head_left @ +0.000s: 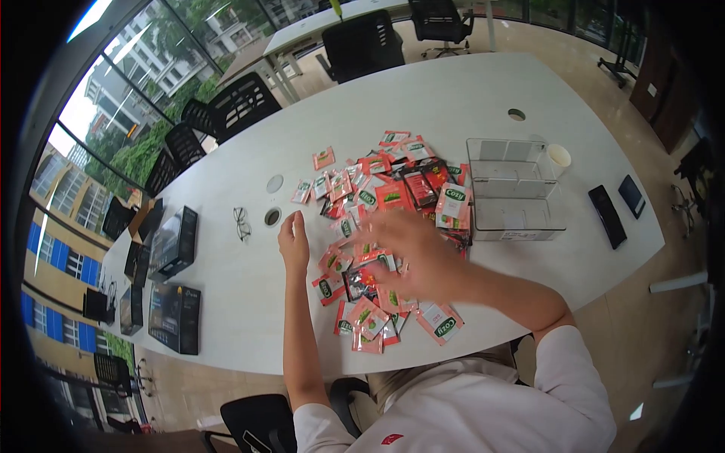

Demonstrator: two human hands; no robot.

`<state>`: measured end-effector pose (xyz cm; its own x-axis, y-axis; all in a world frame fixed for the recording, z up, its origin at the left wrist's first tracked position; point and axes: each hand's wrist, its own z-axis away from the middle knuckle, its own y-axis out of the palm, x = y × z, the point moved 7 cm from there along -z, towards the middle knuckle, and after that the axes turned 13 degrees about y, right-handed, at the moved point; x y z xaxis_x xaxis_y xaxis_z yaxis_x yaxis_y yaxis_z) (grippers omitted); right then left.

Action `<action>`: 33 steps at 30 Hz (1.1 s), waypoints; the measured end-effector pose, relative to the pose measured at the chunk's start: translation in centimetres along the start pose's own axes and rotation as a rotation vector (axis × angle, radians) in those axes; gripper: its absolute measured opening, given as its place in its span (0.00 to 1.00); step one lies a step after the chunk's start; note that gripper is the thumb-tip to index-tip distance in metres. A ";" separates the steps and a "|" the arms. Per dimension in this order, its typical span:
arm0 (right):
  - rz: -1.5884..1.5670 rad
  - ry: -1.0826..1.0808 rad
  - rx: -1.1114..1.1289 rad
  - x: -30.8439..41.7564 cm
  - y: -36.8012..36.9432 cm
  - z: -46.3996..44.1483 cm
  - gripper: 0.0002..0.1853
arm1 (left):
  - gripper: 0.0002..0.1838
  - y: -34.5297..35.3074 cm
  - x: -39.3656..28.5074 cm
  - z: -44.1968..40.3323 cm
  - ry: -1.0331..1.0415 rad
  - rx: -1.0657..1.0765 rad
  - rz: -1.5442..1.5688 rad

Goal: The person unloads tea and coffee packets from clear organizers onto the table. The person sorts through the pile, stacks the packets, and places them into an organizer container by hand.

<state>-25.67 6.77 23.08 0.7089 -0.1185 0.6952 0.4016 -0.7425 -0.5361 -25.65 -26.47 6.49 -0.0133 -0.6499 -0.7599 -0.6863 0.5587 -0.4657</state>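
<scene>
A loose pile of small red, pink and black sachets (393,195), some marked "Cozy", is spread over the white table (234,309). Over the middle of the pile is my right hand (411,253), smeared by motion, so its fingers and anything in them cannot be made out. My left hand (294,235) is raised just left of the pile, its fingers close together and pointing away from me; no object shows in it. Right of the sachets stands a clear divided organizer (513,229), with see-through compartments.
A paper cup (559,156) stands beside the organizer. Two dark phone-like devices (607,217) lie at the right. Glasses (242,224) lie left of my left hand, near a round table hole (273,217). Black boxes (174,318) line the left end; chairs surround the table.
</scene>
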 end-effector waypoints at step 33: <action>-1.042 1.350 0.223 -10.5 1.6 19.1 0.54 | 0.53 3.2 -11.8 15.0 0.147 0.455 -0.407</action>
<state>-21.45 19.44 5.77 -0.7875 -0.1979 0.5837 0.4899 -0.7756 0.3979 -16.80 -9.33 7.16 0.0613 -0.9027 -0.4259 -0.2799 0.3941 -0.8754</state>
